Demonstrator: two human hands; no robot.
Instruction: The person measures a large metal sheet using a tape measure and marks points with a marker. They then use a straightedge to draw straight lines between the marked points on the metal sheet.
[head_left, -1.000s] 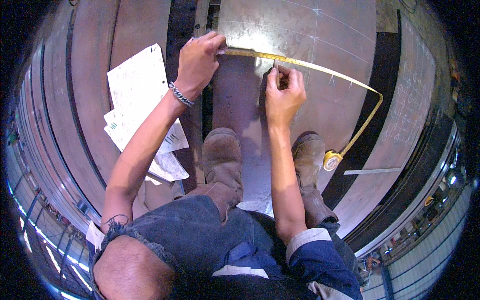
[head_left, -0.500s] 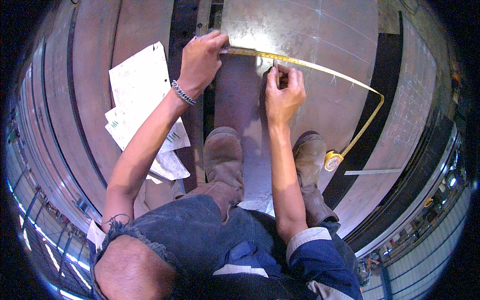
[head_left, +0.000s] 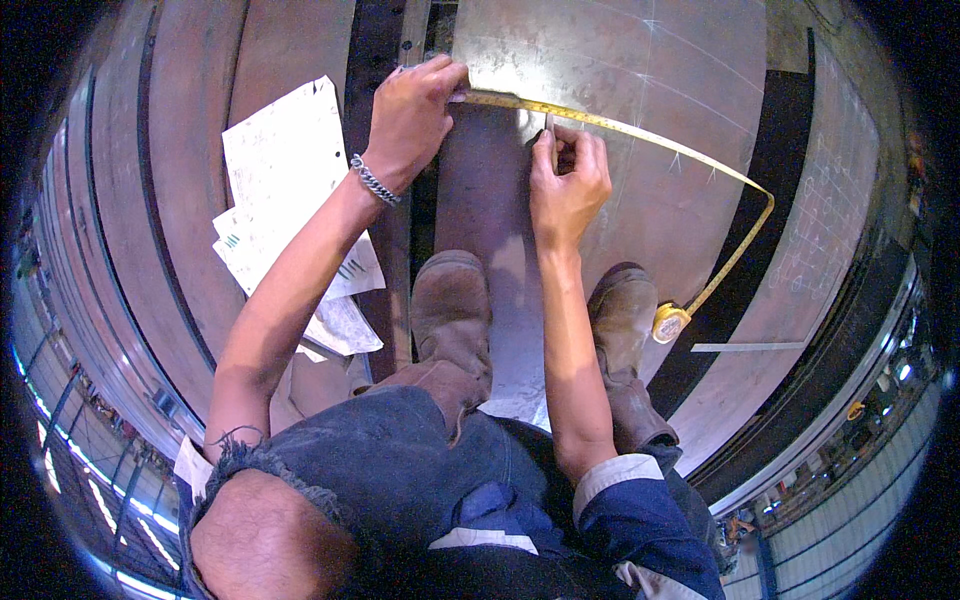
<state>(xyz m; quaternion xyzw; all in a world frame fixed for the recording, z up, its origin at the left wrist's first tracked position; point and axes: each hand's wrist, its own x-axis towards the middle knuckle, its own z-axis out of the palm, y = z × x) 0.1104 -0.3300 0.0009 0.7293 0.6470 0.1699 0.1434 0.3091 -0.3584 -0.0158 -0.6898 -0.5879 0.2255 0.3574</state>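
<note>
My left hand (head_left: 415, 115) pinches the end of a yellow tape measure (head_left: 620, 127) at the left edge of a metal plate (head_left: 620, 240). The blade runs rightward across the plate, bends over its right edge and comes back to the yellow case (head_left: 670, 322) beside my right boot. Just below the blade, my right hand (head_left: 570, 185) is closed on a thin, pale marking stick (head_left: 549, 122). Its tip reaches up to the blade's lower edge; whether it is chalk or a pencil I cannot tell. Fine white marks and lines show on the plate.
Written-on paper sheets (head_left: 290, 160) lie left of my left forearm. My boots (head_left: 450, 305) stand on the plate. A dark gap (head_left: 785, 130) separates it from another plate with chalk writing (head_left: 825, 220). A thin flat metal strip (head_left: 748, 347) lies at the right.
The view has shifted slightly, so plate and papers sit a little differently. Both hands keep their holds on the tape end and the stick, with the stick's tip slightly left along the blade.
</note>
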